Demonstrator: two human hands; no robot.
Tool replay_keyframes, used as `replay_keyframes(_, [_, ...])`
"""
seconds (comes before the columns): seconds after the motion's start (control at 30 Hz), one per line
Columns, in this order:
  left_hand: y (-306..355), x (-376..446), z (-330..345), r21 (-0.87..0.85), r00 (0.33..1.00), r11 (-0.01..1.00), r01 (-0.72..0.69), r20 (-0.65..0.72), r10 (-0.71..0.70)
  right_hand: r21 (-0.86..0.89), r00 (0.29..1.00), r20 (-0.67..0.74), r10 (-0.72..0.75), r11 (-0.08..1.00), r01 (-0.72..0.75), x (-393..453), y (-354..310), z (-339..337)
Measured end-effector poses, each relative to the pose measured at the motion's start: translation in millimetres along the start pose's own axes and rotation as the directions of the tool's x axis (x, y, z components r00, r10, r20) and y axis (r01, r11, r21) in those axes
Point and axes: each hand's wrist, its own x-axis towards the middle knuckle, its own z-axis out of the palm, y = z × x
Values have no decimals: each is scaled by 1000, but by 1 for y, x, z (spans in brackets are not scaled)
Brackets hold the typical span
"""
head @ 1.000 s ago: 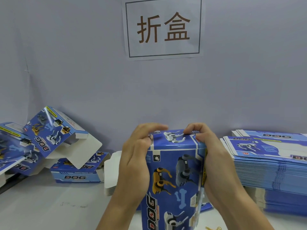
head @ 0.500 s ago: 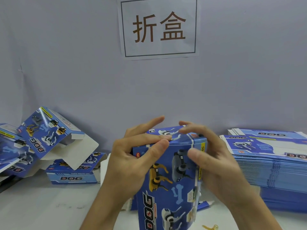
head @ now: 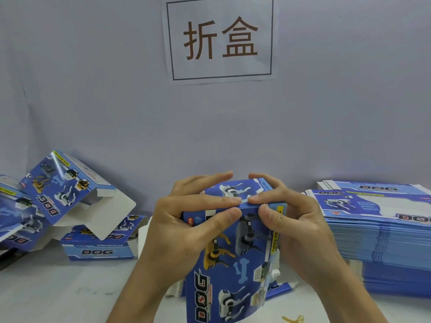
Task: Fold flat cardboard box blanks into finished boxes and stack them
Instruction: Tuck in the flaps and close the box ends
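Note:
A blue "DOG" box (head: 233, 259) printed with robot dogs stands upright in front of me on the white table (head: 58, 290). My left hand (head: 186, 220) holds its upper left side, fingers stretched across the top flap and thumb on the front face. My right hand (head: 289, 220) holds the upper right corner the same way, fingertips meeting the left ones at the top front edge. The box's lower part runs out of the frame.
A tall stack of flat blue blanks (head: 382, 229) sits at the right. Folded boxes lie at the left: one flat (head: 100, 243), others tilted with open white flaps (head: 63, 185). A paper sign (head: 220, 38) hangs on the grey wall. A yellow rubber band (head: 293, 319) lies near the bottom.
Both hands went from curling over the box's top edge to stretching their fingers flat across the top flap, fingertips now meeting at the front edge. The box stays upright.

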Motion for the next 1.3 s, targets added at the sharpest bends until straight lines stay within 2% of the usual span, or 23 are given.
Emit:
replay_keyframes(0.07, [-2, 1, 0, 19, 1000, 1000, -25, -5, 25, -75, 999, -32, -35, 997, 33, 1, 2, 2])
replay_keyframes(0.13, [-6, 2, -1, -14, 984, 1000, -3, -180, 0, -237, 985, -113, -133, 966, 104, 4, 3, 3])
replay_keyframes(0.17, [-8, 4, -3, -74, 936, 997, 23, -349, -47, -320, 966, -184, -183, 940, 117, 6, 3, 2])
replay_keyframes(0.2, [-10, 6, -6, -171, 841, 984, 43, -525, -127, -396, 939, -272, -213, 914, 93, 8, 2, 0])
replay_keyframes(0.23, [-12, 9, -10, -285, 710, 958, 38, -667, -226, -455, 916, -351, -194, 890, 14, 9, -1, -3])
replay_keyframes(0.3, [-18, 11, -23, -461, 445, 887, -35, -801, -399, -552, 914, -405, 35, 788, -275, 8, -7, -13])
replay_keyframes(0.33, [-21, 11, -28, -513, 354, 855, -80, -816, -457, -608, 897, -377, 230, 669, -427, 7, -10, -14])
replay_keyframes(0.4, [-24, 10, -33, -574, 264, 808, -136, -807, -528, -645, 738, -284, 612, 447, -619, 3, -12, -7])
replay_keyframes(0.43, [-25, 10, -31, -594, 254, 794, -131, -794, -552, -622, 673, -209, 710, 434, -651, 2, -9, 1])
replay_keyframes(0.47, [-25, 10, -27, -612, 269, 782, -117, -778, -568, -564, 668, -122, 734, 502, -655, 3, -6, 12])
replay_keyframes(0.53, [-24, 9, -9, -656, 395, 753, -50, -705, -588, -243, 784, -100, 612, 749, -616, 7, 3, 33])
replay_keyframes(0.6, [-24, 7, 10, -683, 575, 726, 82, -563, -594, 98, 886, -283, 367, 930, -354, 13, 12, 42])
replay_keyframes(0.67, [-23, 4, 21, -670, 743, 709, 221, -355, -568, 203, 870, -473, 139, 978, -45, 16, 11, 33])
replay_keyframes(0.7, [-22, 3, 23, -616, 796, 730, 297, -263, -546, 201, 849, -524, 64, 978, 51, 15, 6, 25])
replay_keyframes(0.73, [-21, 2, 21, -529, 819, 770, 357, -219, -530, 161, 837, -547, 4, 982, 100, 12, 0, 15])
replay_keyframes(0.8, [-19, 4, 13, -316, 830, 870, 379, -299, -470, 1, 845, -530, -65, 997, 77, 8, -11, -4])
replay_keyframes(0.87, [-13, 8, -1, -199, 845, 922, 332, -373, -384, -173, 918, -391, -64, 985, -5, 3, -18, -17])
replay_keyframes(0.9, [-10, 9, -5, -170, 867, 926, 336, -329, -375, -225, 954, -296, -38, 974, -31, 1, -20, -21])
replay_keyframes(0.97, [-3, 9, -9, -122, 907, 913, 388, -124, -402, -256, 992, -110, 53, 964, -80, -4, -21, -18])
replay_keyframes(1.03, [-2, 6, -7, -117, 921, 915, 386, 1, -389, -245, 993, -5, 118, 963, -115, -5, -20, -11])
replay_keyframes(1.13, [-5, 3, -2, -186, 955, 940, 286, -23, -295, -409, 999, -30, 36, 911, -45, -1, -15, -7])
replay_keyframes(1.2, [-10, 1, 5, -264, 976, 941, 214, 13, -219, -511, 1000, -7, 8, 860, -10, 2, -9, -5])
replay_keyframes(1.3, [-16, -5, 16, -275, 988, 950, 147, -10, -156, -390, 999, -32, -5, 921, -7, 5, 1, -3])
